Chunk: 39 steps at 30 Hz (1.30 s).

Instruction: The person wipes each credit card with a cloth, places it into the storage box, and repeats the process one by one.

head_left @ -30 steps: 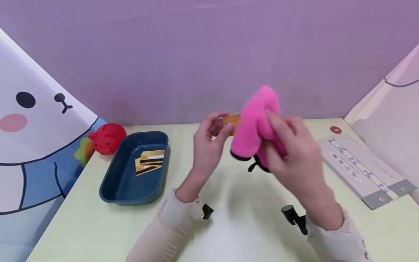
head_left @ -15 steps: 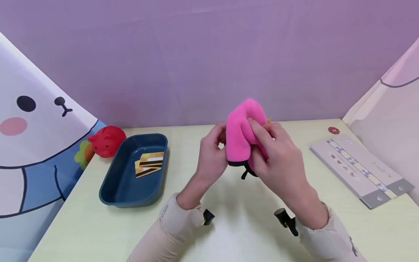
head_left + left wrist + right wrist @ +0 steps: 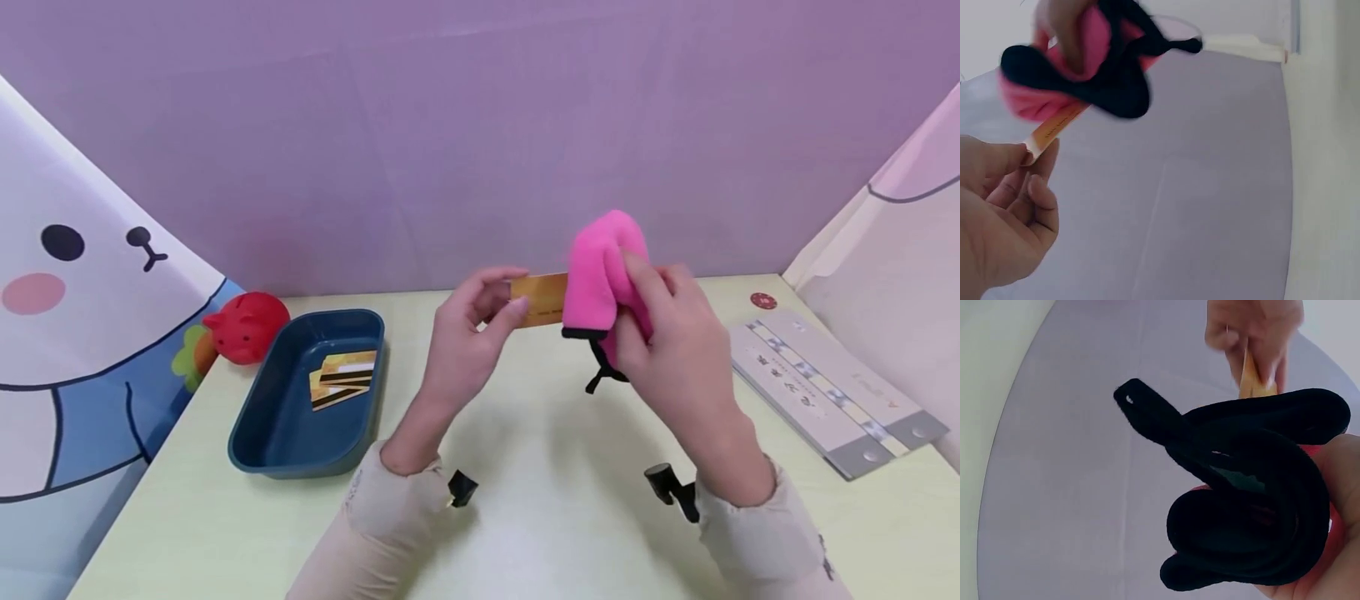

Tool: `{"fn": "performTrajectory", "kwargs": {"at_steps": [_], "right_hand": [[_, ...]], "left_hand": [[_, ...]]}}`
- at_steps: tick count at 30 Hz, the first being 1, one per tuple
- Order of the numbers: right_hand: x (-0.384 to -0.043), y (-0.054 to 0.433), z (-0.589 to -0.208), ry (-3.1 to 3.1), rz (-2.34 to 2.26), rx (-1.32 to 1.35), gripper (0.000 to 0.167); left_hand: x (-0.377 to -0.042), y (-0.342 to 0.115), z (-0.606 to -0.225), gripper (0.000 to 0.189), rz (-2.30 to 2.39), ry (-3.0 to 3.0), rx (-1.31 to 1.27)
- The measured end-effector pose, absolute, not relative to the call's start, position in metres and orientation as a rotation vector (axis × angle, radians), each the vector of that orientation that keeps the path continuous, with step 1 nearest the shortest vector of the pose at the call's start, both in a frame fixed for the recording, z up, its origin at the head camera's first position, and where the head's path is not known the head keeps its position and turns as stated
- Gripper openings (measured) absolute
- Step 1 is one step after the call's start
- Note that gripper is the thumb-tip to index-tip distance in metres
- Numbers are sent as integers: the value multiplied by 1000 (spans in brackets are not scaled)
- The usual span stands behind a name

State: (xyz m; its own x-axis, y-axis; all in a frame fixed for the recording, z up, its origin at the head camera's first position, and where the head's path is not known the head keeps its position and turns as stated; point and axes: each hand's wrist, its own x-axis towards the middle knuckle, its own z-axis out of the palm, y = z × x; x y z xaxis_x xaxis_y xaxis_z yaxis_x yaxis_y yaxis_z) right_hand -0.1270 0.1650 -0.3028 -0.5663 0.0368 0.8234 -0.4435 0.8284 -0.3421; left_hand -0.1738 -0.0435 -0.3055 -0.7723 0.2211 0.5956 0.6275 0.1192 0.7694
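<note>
My left hand pinches one end of a gold card between thumb and fingers, above the table. A folded pink fleece cloth with black trim and a small black tab hangs from my right hand, which grips it. The cloth covers the card's right part, so that end is hidden. In the left wrist view the card runs from the left fingertips up to the cloth's black edge. The right wrist view shows the bunched black trim close up, with the card beyond it.
A blue tray at left holds several gold cards with black stripes. Behind it sits a red piggy bank. A grey booklet and a red chip lie at right. A purple cloth wall rises behind the table.
The pink cloth first slid left along the card up to my left hand, then back right. More of the card shows now. My left hand has shifted slightly left, still holding the card.
</note>
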Motion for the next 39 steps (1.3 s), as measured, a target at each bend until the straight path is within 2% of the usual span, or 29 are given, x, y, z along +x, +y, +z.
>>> {"fn": "performTrajectory", "kwargs": {"at_steps": [6,13,19,24,31,39], "right_hand": [[-130,176,-302,-2045,693,213,35],[-118,170,-296,-1982,688,320,34],[-113,154,-298,-1950,624,529,39],[-115,140,-306,-1997,566,603,40],[-118,134,-312,-2006,588,588,46],[-119,141,-310,-2079,584,506,46]], "left_hand": [[-178,-55,-300,31,-1827,-2058,-660],[-180,-53,-301,37,-1812,-2030,-655],[-178,-44,-307,29,-1714,-2053,-720],[-173,-37,-313,25,-1588,-2091,-821],[-167,-34,-314,27,-1532,-2159,-831],[-168,-35,-309,21,-1564,-2176,-856]]}}
